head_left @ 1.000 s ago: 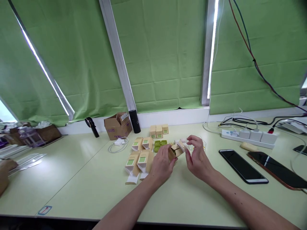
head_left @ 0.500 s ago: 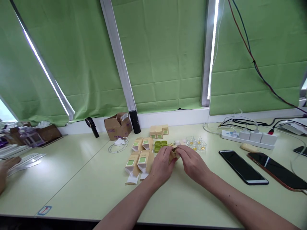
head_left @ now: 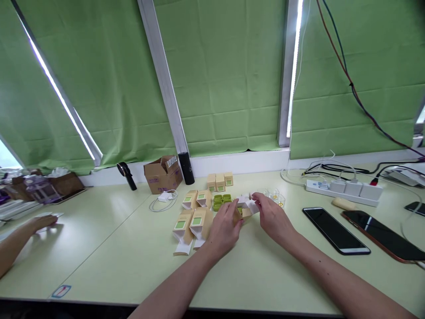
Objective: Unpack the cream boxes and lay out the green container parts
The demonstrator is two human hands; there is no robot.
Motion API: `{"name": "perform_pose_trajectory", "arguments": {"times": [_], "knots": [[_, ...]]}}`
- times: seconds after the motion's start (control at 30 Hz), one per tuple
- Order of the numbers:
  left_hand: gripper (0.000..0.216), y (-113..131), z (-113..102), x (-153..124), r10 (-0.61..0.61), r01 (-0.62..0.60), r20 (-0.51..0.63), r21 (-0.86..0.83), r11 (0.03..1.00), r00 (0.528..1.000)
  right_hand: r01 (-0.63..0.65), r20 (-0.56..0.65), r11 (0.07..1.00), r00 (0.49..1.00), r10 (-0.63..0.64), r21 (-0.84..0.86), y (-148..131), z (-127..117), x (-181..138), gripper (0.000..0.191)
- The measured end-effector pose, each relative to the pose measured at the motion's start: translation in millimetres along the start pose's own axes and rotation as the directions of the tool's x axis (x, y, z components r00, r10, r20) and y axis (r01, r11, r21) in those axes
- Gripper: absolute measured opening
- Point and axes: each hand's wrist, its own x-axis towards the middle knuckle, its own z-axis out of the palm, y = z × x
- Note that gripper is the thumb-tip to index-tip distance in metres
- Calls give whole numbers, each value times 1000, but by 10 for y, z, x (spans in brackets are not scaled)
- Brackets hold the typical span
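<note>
My left hand point(head_left: 223, 226) is closed around a small kraft-paper box point(head_left: 246, 213) whose top stands open, with white inner flaps showing and something green inside. My right hand point(head_left: 274, 219) pinches the white flap on the box's right side. Beyond the box are several small green cups point(head_left: 218, 205). Clear little cups with yellow centres point(head_left: 281, 203) are partly hidden behind my right hand. To the left of my left hand, several open kraft boxes with green labels point(head_left: 197, 220) lie with their white flaps out.
Several smaller kraft boxes point(head_left: 220, 182) stand farther back. A cardboard carton point(head_left: 164, 176), a black cylinder point(head_left: 186, 168) and a white charger point(head_left: 165, 197) are at left; phones point(head_left: 335, 230) and a power strip point(head_left: 343, 191) at right. Another person's hand point(head_left: 44, 222) rests on clear plastic at far left.
My right hand has moved slightly right, drawing a white flap outward, and the box top is now open to view. The other person's hand has reached farther across the plastic.
</note>
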Motion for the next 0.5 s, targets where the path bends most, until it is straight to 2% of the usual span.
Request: {"name": "perform_pose_trajectory", "arguments": {"times": [0.1,0.3,0.5], "knots": [[71,9,-8,6,-1,1,-5,-3,1000,1000,12,0,1000,1000,-12,19,1,18,-3,41],[71,-9,-7,13,7,-7,-10,-3,1000,1000,161,8,987,987,-161,-3,-93,52,-33,45],[71,-28,5,12,5,-6,-18,-17,1000,1000,103,13,995,995,-103,6,-115,58,-33,36]]}}
